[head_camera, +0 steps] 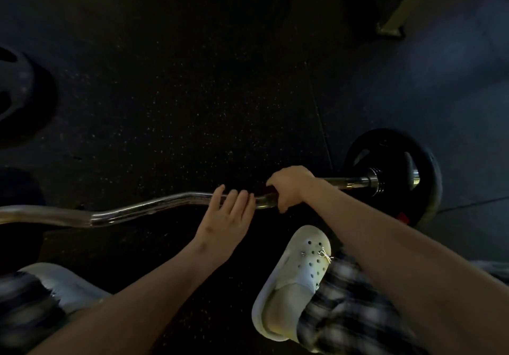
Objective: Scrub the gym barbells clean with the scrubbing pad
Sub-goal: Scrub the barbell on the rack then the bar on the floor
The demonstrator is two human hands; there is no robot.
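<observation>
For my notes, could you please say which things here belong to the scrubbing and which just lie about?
In the job: curl bar, right hand gripping it, left hand touching it, black plate on its end. The scrubbing pad is not clearly visible.
Lying about: second plate at left, metal frame foot.

Black rubber flooring (192, 93) flecked with pale specks fills the room, with a mat seam (316, 106) running from centre toward one o'clock. A white perforated clog (297, 280) with small charms sits at five o'clock below blurred plaid trousers (349, 313). A pale metal frame foot (391, 28) stands at one o'clock, and a dark disc with cut-outs (22, 93) lies at nine o'clock.
</observation>
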